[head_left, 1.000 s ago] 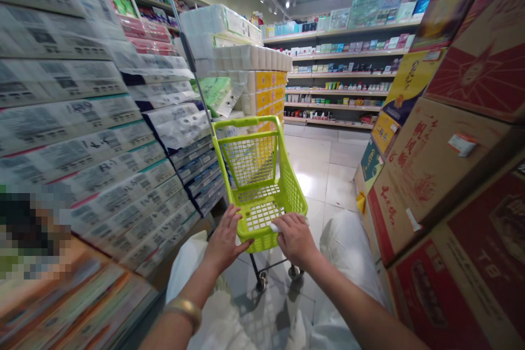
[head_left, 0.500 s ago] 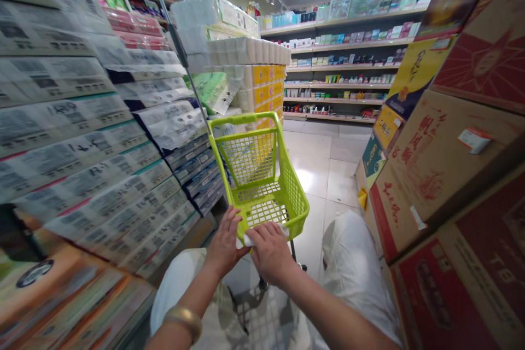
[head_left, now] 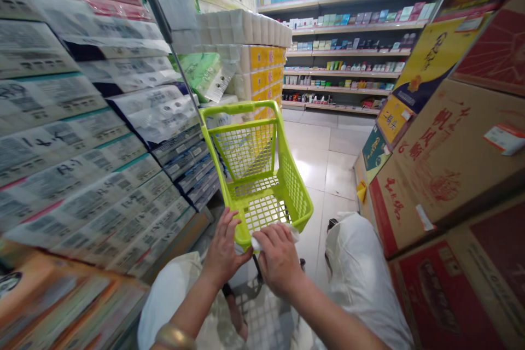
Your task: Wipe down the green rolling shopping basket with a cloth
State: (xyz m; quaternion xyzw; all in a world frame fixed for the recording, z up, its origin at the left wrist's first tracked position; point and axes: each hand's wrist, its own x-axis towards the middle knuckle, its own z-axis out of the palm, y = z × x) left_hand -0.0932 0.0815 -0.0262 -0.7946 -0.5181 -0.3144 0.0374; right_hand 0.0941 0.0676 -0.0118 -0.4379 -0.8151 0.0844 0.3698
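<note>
A lime-green plastic shopping cart (head_left: pixel 297 186) stands in front of me, its basket bare inside and its handle at the far end. My left hand (head_left: pixel 222 243) cups the near left corner of the basket, fingers along the outside and thumb at the front. My right hand (head_left: pixel 279 257) is closed over a white cloth or tissue (head_left: pixel 293 232), pressed against the basket's near rim. Most of the cloth is hidden under the fingers.
Paper packs (head_left: pixel 94 136) are stacked high on the left, with more toilet-roll packs (head_left: pixel 246 27) behind the cart. Cardboard cartons (head_left: pixel 435 169) wall the right side. Shelves of small boxes and bottles (head_left: pixel 344 49) span the back. Pale floor tiles (head_left: pixel 307 158) run between.
My right hand has slid a little to the right along the near rim with the white cloth. My left hand stays at the corner. The view has tipped slightly downward.
</note>
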